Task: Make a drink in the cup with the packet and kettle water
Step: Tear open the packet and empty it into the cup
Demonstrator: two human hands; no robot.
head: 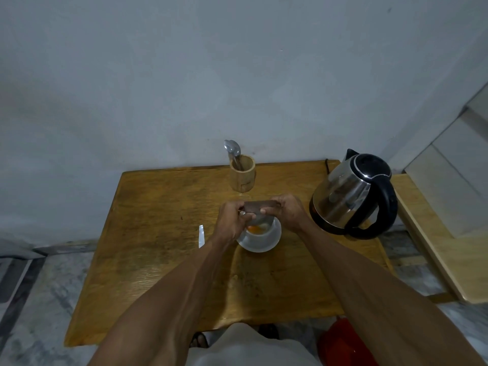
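Nearest the camera, two bare forearms are seen reaching fwd over the wooden table [158, 260], w/ pale clothing and a red object [343, 344] visible below the table's near edge. Further in, a white cup [261, 237] is set approx. at the table's centre; orange powder or liquid [254, 229] is seen inside it, which of the two cannot be told. Directly over the cup, a dark brown packet [260, 206] is held horizontally btwn both hands. The left hand [232, 220] is closed, its fingers pinched on the packet's left end; the right hand [287, 211] is likewise closed, thumb and fingers pinched on the right end. Whether the packet is torn open cannot be told, as its underside is hidden by the fingers. Just left of the cup, apart from it, a small pale strip [201, 235] is laid flat on the wood. To the right, well apart from the cup, a steel kettle [351, 194] w/ black lid and handle is stood on its base near the table's right edge. At the far edge, against the grey wall [184, 75], a bamboo holder [243, 177] is placed upright, w/ a metal spoon [232, 150] stood in it, bowl end up. Beyond the table on the right, a light wooden ledge [449, 260] is seen.
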